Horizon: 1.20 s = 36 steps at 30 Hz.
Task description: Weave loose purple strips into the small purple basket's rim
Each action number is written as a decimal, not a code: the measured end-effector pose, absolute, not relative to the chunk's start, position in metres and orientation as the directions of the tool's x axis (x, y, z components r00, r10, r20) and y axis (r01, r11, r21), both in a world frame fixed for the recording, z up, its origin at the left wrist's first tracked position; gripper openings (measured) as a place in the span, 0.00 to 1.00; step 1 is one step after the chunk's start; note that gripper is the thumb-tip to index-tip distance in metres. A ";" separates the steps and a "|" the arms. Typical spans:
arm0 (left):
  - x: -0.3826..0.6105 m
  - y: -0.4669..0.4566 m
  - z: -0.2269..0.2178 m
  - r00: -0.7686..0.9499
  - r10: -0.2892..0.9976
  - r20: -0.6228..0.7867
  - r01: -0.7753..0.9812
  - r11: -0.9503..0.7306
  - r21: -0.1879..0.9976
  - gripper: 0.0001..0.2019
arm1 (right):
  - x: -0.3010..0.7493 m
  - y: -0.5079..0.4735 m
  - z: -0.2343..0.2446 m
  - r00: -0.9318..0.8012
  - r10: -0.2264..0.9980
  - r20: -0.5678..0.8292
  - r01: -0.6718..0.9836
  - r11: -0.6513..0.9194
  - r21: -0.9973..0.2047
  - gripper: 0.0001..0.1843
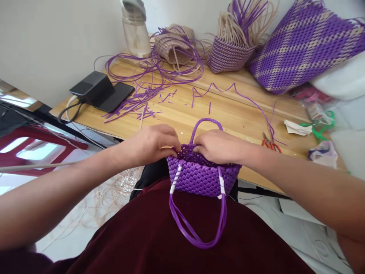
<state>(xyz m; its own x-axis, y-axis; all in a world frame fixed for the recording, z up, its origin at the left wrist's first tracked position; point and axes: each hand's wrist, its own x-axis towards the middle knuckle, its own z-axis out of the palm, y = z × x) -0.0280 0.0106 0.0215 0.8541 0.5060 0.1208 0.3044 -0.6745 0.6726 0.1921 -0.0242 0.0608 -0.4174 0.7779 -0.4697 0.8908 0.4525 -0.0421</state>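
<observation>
A small woven purple basket (pixel 199 178) rests on my lap, against the near edge of the wooden table (pixel 228 114). My left hand (pixel 152 144) is closed on the basket's left rim. My right hand (pixel 218 146) is closed on the rim's right side. A braided purple handle (pixel 205 122) arches up between the two hands. A loose purple strip loop (pixel 196 232) hangs from the front, fixed with white tape at both ends.
Purple strip offcuts (pixel 142 104) and coiled strips (pixel 159 64) litter the table. At the back stand half-woven baskets (pixel 230 49), a large purple and beige bag (pixel 302 45) and a jar (pixel 135 28). Red-handled snips (pixel 270 144), a black phone (pixel 114 97) and charger lie nearby.
</observation>
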 end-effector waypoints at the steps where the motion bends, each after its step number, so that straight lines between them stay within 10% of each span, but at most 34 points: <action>1: -0.029 0.012 0.026 0.917 0.382 0.120 0.242 -0.767 0.594 0.08 | 0.189 -0.021 0.062 -0.443 0.772 -0.457 0.875 0.483 -0.031 0.14; 7: -0.015 0.010 0.032 1.000 0.003 -0.021 0.008 -0.974 0.226 0.11 | 0.164 -0.013 0.076 -0.550 0.718 -0.426 0.774 0.630 0.064 0.10; 11: -0.011 0.005 0.023 0.995 -0.067 0.070 -0.083 -0.964 0.254 0.10 | 0.163 -0.017 0.078 -0.551 0.713 -0.434 0.776 0.629 0.048 0.12; 21: -0.031 -0.007 0.006 0.895 0.379 0.234 0.053 -0.613 0.789 0.05 | 0.160 -0.022 0.086 -0.401 0.706 -0.584 0.849 0.525 0.051 0.13; 32: -0.054 -0.006 0.005 0.838 0.406 0.365 0.125 -0.794 0.595 0.05 | 0.161 -0.018 0.077 -0.389 0.729 -0.563 0.865 0.499 0.049 0.11; 36: -0.042 -0.003 0.018 0.945 0.167 0.281 0.057 -0.931 0.362 0.09 | 0.157 -0.020 0.075 -0.389 0.772 -0.503 0.884 0.466 0.031 0.07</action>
